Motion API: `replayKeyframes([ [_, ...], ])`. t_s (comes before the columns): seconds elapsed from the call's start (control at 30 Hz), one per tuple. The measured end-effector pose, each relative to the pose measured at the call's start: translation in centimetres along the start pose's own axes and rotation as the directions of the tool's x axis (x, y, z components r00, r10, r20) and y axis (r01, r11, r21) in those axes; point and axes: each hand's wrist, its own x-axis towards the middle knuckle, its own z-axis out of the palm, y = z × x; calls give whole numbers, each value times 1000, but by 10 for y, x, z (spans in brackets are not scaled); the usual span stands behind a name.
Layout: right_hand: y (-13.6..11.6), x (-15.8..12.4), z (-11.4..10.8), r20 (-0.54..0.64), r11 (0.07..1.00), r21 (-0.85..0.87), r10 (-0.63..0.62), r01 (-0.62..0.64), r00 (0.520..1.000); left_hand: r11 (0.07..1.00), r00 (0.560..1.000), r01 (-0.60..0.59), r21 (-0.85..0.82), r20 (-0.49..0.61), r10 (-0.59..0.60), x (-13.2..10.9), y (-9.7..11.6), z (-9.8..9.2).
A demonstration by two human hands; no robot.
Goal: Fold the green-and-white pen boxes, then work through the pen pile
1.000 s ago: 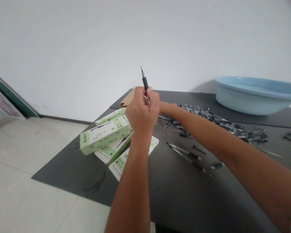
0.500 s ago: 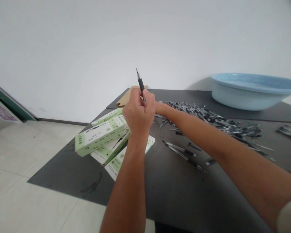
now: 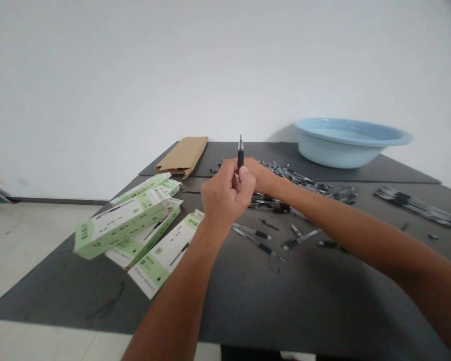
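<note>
My left hand [image 3: 227, 193] is closed around a pen [image 3: 240, 154], held upright with its metal tip pointing up and its black grip showing above the fingers. Directly behind it, my right hand [image 3: 260, 175] is mostly covered by the left one, so its fingers and anything in them are hidden. A heap of clear and black pens [image 3: 304, 180] spreads over the dark table behind and beneath my right forearm. Several loose pens [image 3: 261, 245] and small parts lie nearer to me.
Green and white pen boxes [image 3: 124, 220] are piled at the left of the table [image 3: 270, 311]. A brown paper envelope [image 3: 184, 154] lies behind them. At the back right is a light blue basin [image 3: 338, 150], with a bundle of pens [image 3: 415, 204] in front of it.
The view has turned to the right and shows more of the table. The pen in my left hand, tilted left before, now stands upright. Both hands remain close together.
</note>
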Motion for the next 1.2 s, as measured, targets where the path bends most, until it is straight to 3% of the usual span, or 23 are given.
replayKeyframes([
  [0.2, 5, -116, -65, -94, 945, 186, 291, -270, 952, 990, 981, -75, -116, 169, 94, -14, 43, 1],
  [0.3, -5, -161, -83, -38, 716, 543, 544, -439, 838, 979, 948, -118, -165, 274, 161, -23, 59, 3],
  [0.37, -9, -180, -87, -5, 559, 710, 612, -427, 791, 972, 913, -151, -181, 352, 208, -31, 67, 7],
  [0.47, -16, -195, -87, 25, 371, 865, 642, -338, 767, 953, 851, -197, -229, 443, 282, -44, 76, 16],
  [0.6, -27, -203, -92, 72, 204, 942, 654, -267, 753, 929, 770, -221, -298, 531, 354, -55, 82, 21],
  [0.73, -38, -210, -98, 40, 207, 954, 632, -218, 774, 932, 748, -227, -284, 562, 353, -56, 88, 17],
  [0.93, -43, -217, -96, 15, 274, 933, 617, -233, 787, 924, 784, -207, -322, 511, 353, -56, 98, 8],
  [1.2, -49, -217, -89, 62, 188, 959, 591, -212, 804, 920, 767, -171, -352, 539, 349, -56, 103, 5],
])
